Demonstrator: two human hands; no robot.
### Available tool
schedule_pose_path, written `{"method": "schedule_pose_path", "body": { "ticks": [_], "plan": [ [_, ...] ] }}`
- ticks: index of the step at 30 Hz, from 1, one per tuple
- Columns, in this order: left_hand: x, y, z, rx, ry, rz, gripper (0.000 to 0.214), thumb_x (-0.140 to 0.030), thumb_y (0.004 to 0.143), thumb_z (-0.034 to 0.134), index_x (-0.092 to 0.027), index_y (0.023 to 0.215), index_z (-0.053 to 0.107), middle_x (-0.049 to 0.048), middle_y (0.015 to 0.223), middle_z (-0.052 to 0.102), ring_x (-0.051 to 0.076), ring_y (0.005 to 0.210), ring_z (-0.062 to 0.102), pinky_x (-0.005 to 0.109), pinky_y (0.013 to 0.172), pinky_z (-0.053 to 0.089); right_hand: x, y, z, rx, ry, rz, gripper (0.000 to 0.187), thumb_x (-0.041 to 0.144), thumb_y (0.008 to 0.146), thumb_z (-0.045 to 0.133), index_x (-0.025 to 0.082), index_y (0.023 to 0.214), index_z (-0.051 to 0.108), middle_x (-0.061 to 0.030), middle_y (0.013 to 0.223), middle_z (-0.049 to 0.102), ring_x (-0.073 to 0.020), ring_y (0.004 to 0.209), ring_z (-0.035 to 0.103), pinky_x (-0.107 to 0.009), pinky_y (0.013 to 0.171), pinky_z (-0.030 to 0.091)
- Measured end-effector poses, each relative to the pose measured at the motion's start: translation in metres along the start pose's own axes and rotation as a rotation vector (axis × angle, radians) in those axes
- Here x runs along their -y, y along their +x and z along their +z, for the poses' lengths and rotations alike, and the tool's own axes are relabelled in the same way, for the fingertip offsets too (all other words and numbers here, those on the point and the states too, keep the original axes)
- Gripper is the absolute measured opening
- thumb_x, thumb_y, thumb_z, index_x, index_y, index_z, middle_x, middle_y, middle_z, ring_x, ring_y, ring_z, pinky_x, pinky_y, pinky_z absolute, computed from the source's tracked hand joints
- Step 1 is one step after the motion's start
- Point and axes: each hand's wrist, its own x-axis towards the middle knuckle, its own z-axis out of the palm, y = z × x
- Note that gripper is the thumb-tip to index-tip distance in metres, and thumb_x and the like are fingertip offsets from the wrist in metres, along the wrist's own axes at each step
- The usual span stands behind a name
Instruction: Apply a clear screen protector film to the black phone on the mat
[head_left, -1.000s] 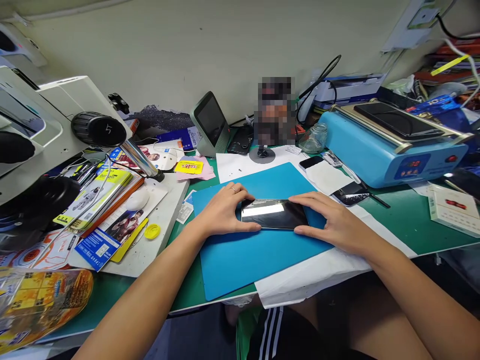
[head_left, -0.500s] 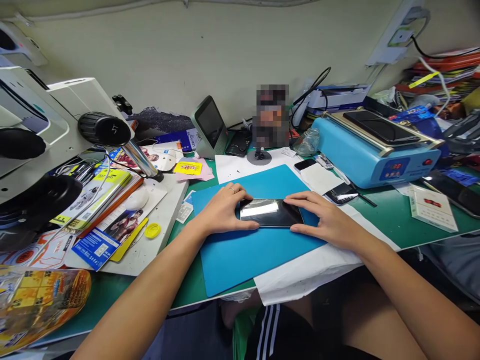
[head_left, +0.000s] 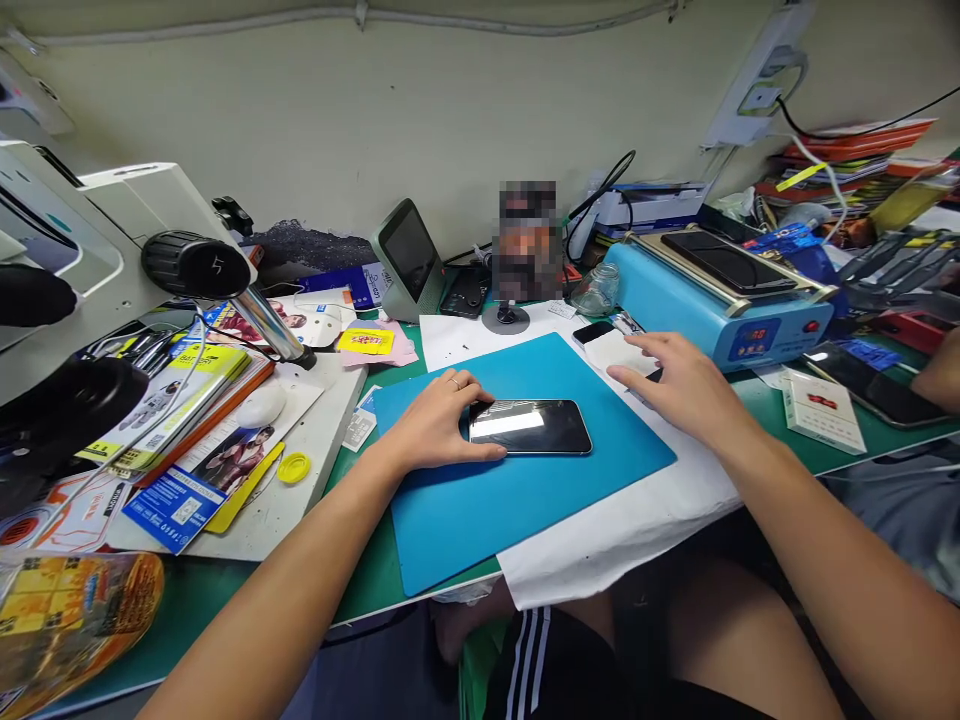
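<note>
From where I stand, the phone [head_left: 532, 428] lies in the left hand's [head_left: 431, 425] grip: the thumb runs along its near long edge, the fingers curl at the far one, and the left end is partly covered. The right hand [head_left: 664, 385] is off to the phone's right, holding nothing that I can see, thumb and fingers parted above a piece of white paper; whether it touches that, I can't tell.

The phone is dark and glossy, screen up, with rounded corners, a thin pale rim and a bright streak of reflection across its left half.

It sits well inside the blue mat [head_left: 480, 520], with bare mat in front and to the right. The mat's nearest corner comes close to the bench [head_left: 364, 575] edge. Beyond the right hand stands a blue machine [head_left: 667, 310].
</note>
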Motion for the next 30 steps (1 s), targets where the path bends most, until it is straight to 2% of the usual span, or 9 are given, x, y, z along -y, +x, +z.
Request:
{"method": "schedule_pose_path", "body": {
  "ticks": [3,5,8,13,17,22,26,30],
  "plan": [
    [-0.001,0.0,0.0,0.003,0.0,-0.005,0.056,-0.057,0.078,0.08,-0.021,0.117,0.064,0.0081,0.112,0.059,0.031,0.105,0.056,0.043,0.087,0.049,-0.013,0.012,0.003,0.037,-0.049,0.003,0.047,0.054,0.084,0.056,0.015,0.104,0.074,-0.019,0.108,0.068,-0.0421,0.109,0.062,-0.057,0.092,0.049],
    [-0.001,-0.001,-0.001,0.003,-0.001,-0.006,0.055,-0.057,0.078,0.08,-0.021,0.117,0.064,0.0084,0.111,0.059,0.031,0.105,0.056,0.043,0.086,0.049,-0.013,0.016,0.005,0.056,-0.053,-0.022,0.038,0.049,0.086,0.052,0.017,0.091,0.073,-0.0156,0.096,0.069,-0.0372,0.1,0.065,-0.052,0.086,0.051],
    [-0.001,-0.001,0.0,0.0,0.0,-0.002,0.054,-0.056,0.078,0.08,-0.021,0.117,0.064,0.0081,0.111,0.06,0.031,0.105,0.056,0.043,0.086,0.049,-0.002,0.012,0.003,0.048,-0.039,-0.054,0.036,0.046,0.09,0.047,0.019,0.081,0.069,-0.0135,0.087,0.069,-0.0323,0.089,0.066,-0.046,0.076,0.052],
    [0.001,0.0,0.001,-0.015,0.004,0.01,0.055,-0.056,0.077,0.081,-0.022,0.117,0.064,0.0078,0.111,0.06,0.031,0.105,0.057,0.044,0.087,0.049,0.037,-0.021,-0.003,0.125,0.071,-0.207,0.03,0.042,0.097,0.048,0.022,0.09,0.069,-0.0079,0.094,0.072,-0.0232,0.084,0.068,-0.035,0.072,0.054],
    [0.004,0.001,0.003,-0.026,0.001,0.022,0.056,-0.057,0.075,0.082,-0.023,0.116,0.064,0.007,0.11,0.059,0.031,0.105,0.057,0.044,0.09,0.049,0.064,-0.042,0.004,0.229,0.141,-0.383,0.029,0.032,0.1,0.045,0.022,0.096,0.071,-0.0076,0.101,0.073,-0.0228,0.095,0.068,-0.037,0.086,0.055],
    [0.006,0.0,0.005,-0.041,0.002,0.032,0.056,-0.056,0.074,0.084,-0.024,0.116,0.064,0.0063,0.109,0.058,0.03,0.104,0.057,0.043,0.089,0.049,0.09,-0.033,0.024,0.283,0.17,-0.498,0.03,0.021,0.099,0.044,0.022,0.108,0.073,-0.0097,0.111,0.072,-0.0251,0.103,0.066,-0.042,0.087,0.056],
    [0.003,0.001,0.005,-0.049,0.013,0.044,0.047,-0.053,0.074,0.085,-0.024,0.105,0.065,0.0044,0.102,0.058,0.028,0.097,0.057,0.041,0.084,0.048,0.112,-0.019,0.04,0.33,0.197,-0.564,0.031,0.013,0.095,0.049,0.024,0.111,0.072,-0.007,0.118,0.071,-0.0238,0.11,0.063,-0.041,0.092,0.055],
    [0.003,0.001,0.005,-0.051,0.016,0.055,0.044,-0.052,0.074,0.084,-0.024,0.101,0.064,0.0036,0.1,0.058,0.027,0.095,0.057,0.041,0.085,0.048,0.118,-0.012,0.044,0.346,0.22,-0.589,0.027,0.015,0.094,0.053,0.026,0.108,0.074,-0.005,0.116,0.072,-0.0217,0.111,0.063,-0.038,0.093,0.055]
  ]
}}
